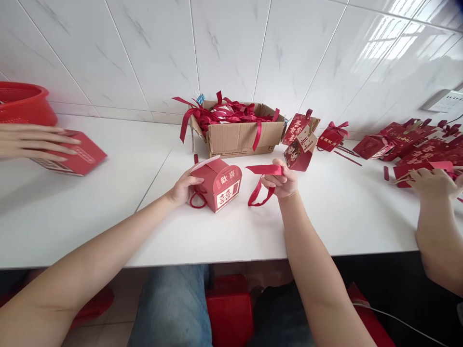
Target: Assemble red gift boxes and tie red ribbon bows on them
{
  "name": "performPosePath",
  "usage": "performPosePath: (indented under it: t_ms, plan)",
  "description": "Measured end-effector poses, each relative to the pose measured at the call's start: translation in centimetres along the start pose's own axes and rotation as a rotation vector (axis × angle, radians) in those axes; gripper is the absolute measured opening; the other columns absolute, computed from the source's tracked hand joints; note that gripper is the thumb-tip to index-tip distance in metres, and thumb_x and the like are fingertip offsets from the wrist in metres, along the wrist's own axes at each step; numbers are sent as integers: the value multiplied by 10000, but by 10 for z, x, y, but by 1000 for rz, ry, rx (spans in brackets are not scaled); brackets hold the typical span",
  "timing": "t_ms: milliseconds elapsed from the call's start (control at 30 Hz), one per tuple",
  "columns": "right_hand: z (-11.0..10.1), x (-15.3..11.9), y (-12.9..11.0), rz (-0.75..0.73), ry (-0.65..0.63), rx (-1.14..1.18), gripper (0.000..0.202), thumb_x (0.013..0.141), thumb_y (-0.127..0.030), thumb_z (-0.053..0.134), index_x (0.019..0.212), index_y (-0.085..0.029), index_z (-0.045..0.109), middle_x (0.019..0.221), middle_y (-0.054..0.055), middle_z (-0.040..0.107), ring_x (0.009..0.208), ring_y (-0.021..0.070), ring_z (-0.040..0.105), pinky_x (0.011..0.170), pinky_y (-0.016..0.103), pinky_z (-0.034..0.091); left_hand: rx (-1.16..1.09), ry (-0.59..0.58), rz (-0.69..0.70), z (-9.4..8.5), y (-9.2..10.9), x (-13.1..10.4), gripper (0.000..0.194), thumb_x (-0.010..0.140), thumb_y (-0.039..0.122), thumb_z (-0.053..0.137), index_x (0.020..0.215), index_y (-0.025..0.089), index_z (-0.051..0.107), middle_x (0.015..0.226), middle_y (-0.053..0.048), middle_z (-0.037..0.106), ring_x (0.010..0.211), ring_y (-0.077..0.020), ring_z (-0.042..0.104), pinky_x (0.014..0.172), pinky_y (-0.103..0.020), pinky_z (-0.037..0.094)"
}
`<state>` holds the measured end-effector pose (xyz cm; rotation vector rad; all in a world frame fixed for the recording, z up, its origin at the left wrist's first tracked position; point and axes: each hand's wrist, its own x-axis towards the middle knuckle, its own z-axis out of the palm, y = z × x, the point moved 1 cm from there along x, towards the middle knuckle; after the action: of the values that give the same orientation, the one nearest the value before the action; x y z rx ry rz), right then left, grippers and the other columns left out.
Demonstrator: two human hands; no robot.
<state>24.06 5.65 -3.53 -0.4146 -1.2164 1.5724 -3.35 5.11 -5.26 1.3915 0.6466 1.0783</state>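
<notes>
My left hand grips the left side of a red gift box standing on the white table. The box has a rounded top flap, white and gold characters on its front, and a looped red cord at its left. In my right hand, closed into a fist, is a dark red ribbon. One end of the ribbon sticks out to the left and a loop hangs below, apart from the box.
Behind stands a cardboard box heaped with red ribbons. Several finished-looking red boxes are on the right, where a co-worker's hands work. Another person's hand touches a red box at left, near a red basket.
</notes>
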Motion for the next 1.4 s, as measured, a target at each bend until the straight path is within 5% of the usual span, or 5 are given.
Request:
performPosePath:
  t_ms: [267, 700, 900, 1167, 1400]
  plan:
    - [15, 2, 7, 103, -199, -35, 432, 651, -456, 760, 602, -206, 410, 384, -130, 273, 351, 23, 128, 409, 203, 196, -75, 48, -67, 1, 3, 1, 578, 616, 284, 573, 1183, 186, 622, 1034, -37, 725, 967, -313, 637, 809, -430, 487]
    - [9, 2, 6, 82, -171, -19, 291, 746, -360, 708, 669, -194, 481, 456, -122, 308, 378, 10, 119, 437, 187, 212, 149, 239, -170, 2, 6, -1, 539, 586, 318, 522, 1093, 164, 622, 962, -81, 710, 938, -335, 646, 828, -492, 488]
    - [9, 3, 7, 117, -150, -63, 319, 726, -357, 725, 639, -184, 472, 451, -111, 340, 381, 12, 149, 439, 192, 198, -71, 138, -107, 0, 4, 0, 510, 567, 273, 599, 1054, 127, 626, 870, -57, 714, 816, -285, 642, 720, -392, 496]
    - [13, 4, 7, 167, -119, -77, 287, 739, -315, 712, 633, -171, 487, 458, -99, 400, 373, -2, 157, 453, 199, 204, -118, 159, -91, 1, 2, 0, 435, 547, 259, 605, 962, 150, 680, 795, -40, 705, 724, -229, 639, 655, -328, 489]
    - [15, 5, 5, 166, -48, -88, 296, 728, -299, 722, 605, -168, 487, 454, -96, 404, 376, 1, 171, 451, 197, 223, -39, 104, -44, 3, 7, -4, 544, 629, 263, 666, 1170, 204, 638, 1044, -66, 702, 939, -273, 643, 796, -366, 510]
